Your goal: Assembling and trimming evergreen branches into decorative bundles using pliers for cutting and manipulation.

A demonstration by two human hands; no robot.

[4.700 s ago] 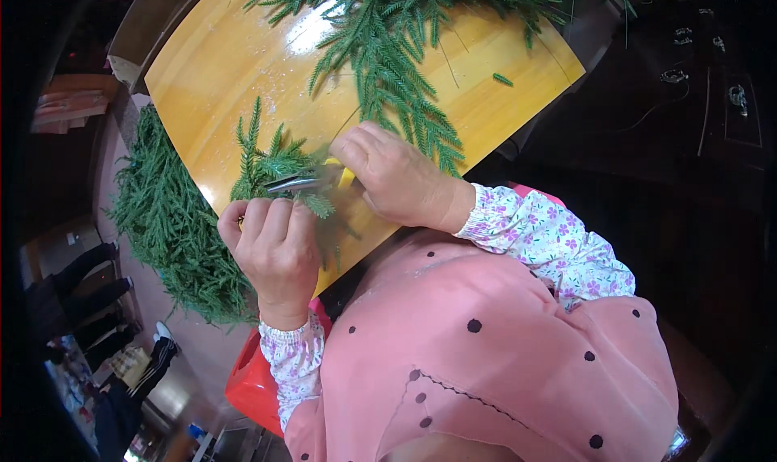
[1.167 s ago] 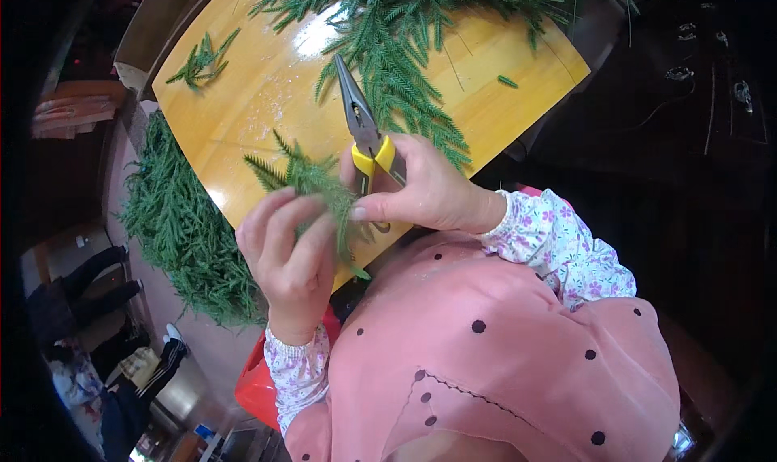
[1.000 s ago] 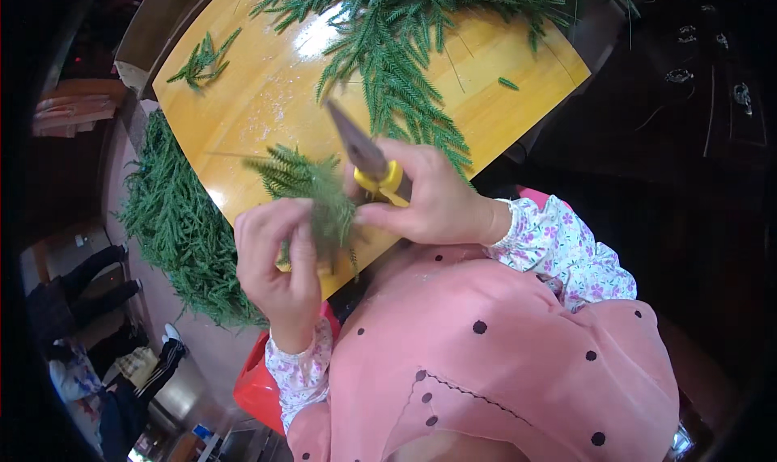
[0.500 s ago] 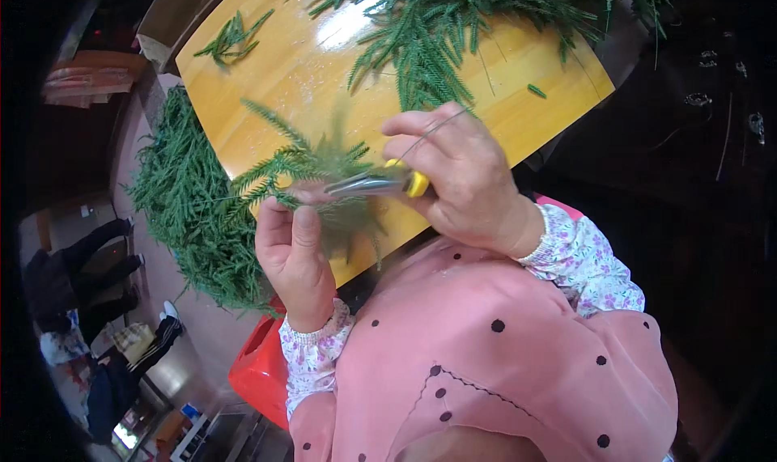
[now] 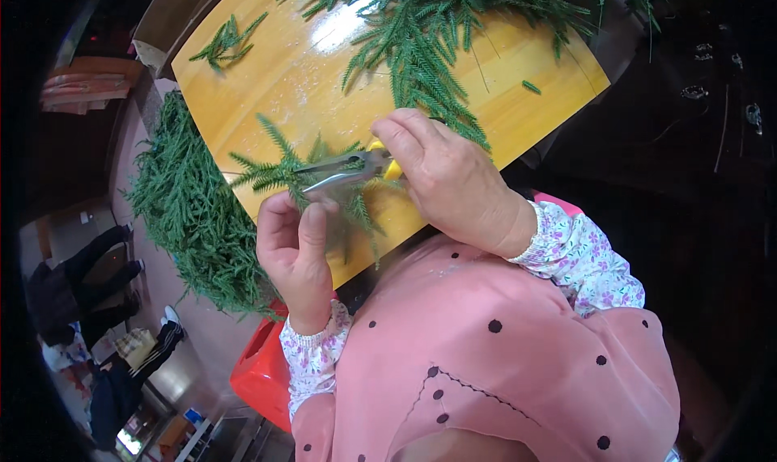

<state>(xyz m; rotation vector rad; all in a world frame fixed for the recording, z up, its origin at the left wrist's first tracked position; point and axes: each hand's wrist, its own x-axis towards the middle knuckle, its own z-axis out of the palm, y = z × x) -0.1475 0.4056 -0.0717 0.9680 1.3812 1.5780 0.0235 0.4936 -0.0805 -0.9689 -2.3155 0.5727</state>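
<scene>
My left hand (image 5: 298, 247) pinches a green pine sprig (image 5: 263, 172) between thumb and fingers, near the front edge of the table. Long-nose pliers (image 5: 344, 171) with yellow handles are gripped in my right hand (image 5: 453, 175). Their metal jaws are spread apart and reach across the sprig, just above my left thumb and fingertips. Where the sprig's stem runs between my fingers is hidden, and some of its needles are blurred.
Pine branches (image 5: 421, 57) lie heaped at the table's far side. A few loose sprigs (image 5: 228, 43) rest far left on the yellow wooden table (image 5: 283, 82). Beside it on the left is a big pile of greenery (image 5: 190, 211), with a red stool (image 5: 263, 373) nearer me.
The pliers' jaws have spread apart, and my right hand has shifted slightly left. A thin wire earlier seen across my right fingers no longer shows. The sprig has turned a little.
</scene>
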